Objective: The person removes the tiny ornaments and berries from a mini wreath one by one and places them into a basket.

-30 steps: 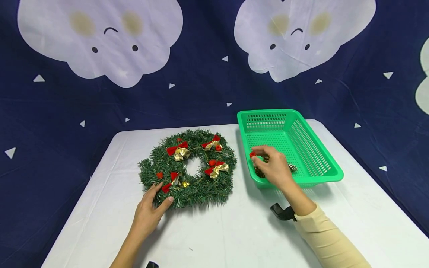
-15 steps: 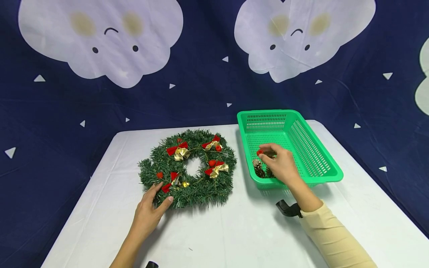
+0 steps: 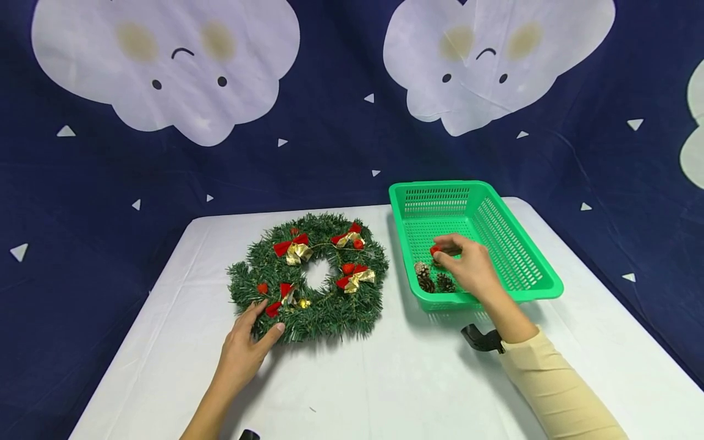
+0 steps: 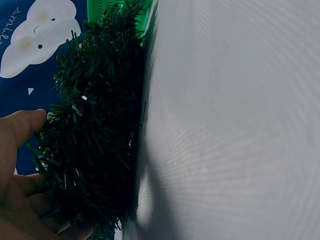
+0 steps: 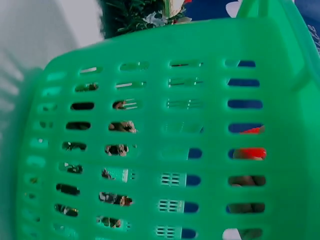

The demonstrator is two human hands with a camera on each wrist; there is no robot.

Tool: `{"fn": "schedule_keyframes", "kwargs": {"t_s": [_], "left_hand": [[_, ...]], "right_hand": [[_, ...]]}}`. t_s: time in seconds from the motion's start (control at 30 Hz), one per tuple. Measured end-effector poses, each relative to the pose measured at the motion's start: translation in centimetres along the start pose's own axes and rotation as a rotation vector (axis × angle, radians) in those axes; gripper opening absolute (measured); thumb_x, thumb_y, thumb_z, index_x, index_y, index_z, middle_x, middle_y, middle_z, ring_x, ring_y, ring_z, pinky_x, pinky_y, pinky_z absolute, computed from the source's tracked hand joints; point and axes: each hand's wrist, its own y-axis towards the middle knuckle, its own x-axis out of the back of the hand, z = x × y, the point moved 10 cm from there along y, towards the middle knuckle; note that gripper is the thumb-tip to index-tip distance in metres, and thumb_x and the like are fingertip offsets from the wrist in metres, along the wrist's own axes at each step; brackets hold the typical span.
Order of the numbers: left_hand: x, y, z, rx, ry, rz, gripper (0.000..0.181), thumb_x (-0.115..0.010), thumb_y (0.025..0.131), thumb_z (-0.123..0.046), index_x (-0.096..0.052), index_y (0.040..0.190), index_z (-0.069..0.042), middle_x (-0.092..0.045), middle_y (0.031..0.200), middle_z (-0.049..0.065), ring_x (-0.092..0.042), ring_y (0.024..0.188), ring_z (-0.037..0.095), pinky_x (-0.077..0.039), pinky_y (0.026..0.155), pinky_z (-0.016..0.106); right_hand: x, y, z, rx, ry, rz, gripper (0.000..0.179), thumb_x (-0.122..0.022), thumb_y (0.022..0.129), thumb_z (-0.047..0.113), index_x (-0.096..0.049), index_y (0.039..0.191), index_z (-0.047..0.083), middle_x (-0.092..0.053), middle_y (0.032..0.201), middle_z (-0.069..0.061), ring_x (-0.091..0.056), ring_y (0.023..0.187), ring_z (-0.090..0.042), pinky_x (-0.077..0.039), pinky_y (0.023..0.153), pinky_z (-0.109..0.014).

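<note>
A green tinsel wreath (image 3: pixel 342 318) lies on the table, trimmed with red-and-gold bows (image 3: pixel 297 252) and small red ornaments (image 3: pixel 262 288). My left hand (image 3: pixel 242 348) rests on its front left edge, fingers and thumb spread; the left wrist view shows the hand (image 4: pixel 22 175) against the green tufts. Inside the front of the green basket (image 3: pixel 409 269), my right hand (image 3: pixel 467 266) pinches a small red ornament (image 3: pixel 435 250) between thumb and fingers. Pine cones (image 3: pixel 445 282) lie below and left of that hand. Through the basket slots, the right wrist view shows the red ornament (image 5: pixel 250 153).
The basket stands right of the wreath on the white-covered table (image 3: pixel 352 391). Behind hangs a dark blue cloth (image 3: pixel 330 165) with clouds. A black strap piece (image 3: pixel 481 338) projects from the right wrist, and another black piece (image 3: pixel 249 434) shows at the bottom edge.
My right hand has moved rightward with the red ornament, from over the basket's left rim to farther inside, uncovering more pine cones. The left hand and wreath have stayed put.
</note>
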Motion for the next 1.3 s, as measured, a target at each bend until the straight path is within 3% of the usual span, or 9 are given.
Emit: {"fn": "schedule_keyframes", "kwargs": {"t_s": [0.3,0.63,1.3], "left_hand": [[0.0,-0.1,-0.1,-0.007,0.003,-0.007,0.071,-0.058,0.090,-0.049,-0.034,0.147,-0.014,-0.023,0.154,0.023,-0.024,0.139,0.049,-0.022,0.107,0.069],[0.3,-0.2,-0.5,-0.035,0.016,-0.030,0.069,-0.058,0.090,-0.047,-0.036,0.146,-0.012,-0.025,0.152,0.025,-0.026,0.136,0.051,-0.023,0.104,0.071],[-0.1,0.0,0.0,-0.001,0.005,-0.005,0.071,-0.058,0.090,-0.050,-0.034,0.147,-0.016,-0.023,0.155,0.022,-0.025,0.138,0.048,-0.023,0.107,0.068]], "right_hand": [[0.1,0.3,-0.9,-0.031,-0.016,0.039,0.029,-0.064,0.090,0.018,-0.062,0.118,0.011,-0.069,0.106,-0.013,-0.064,0.096,-0.027,-0.050,0.068,-0.031],[0.3,0.6,-2.1,-0.057,-0.043,0.083,0.028,-0.063,0.090,0.017,-0.062,0.118,0.010,-0.069,0.109,-0.014,-0.064,0.099,-0.030,-0.053,0.078,-0.042],[0.4,1.3,-3.5,-0.049,-0.102,0.153,0.028,-0.062,0.089,0.014,-0.063,0.115,0.005,-0.069,0.107,-0.018,-0.066,0.097,-0.033,-0.054,0.077,-0.042]]}}
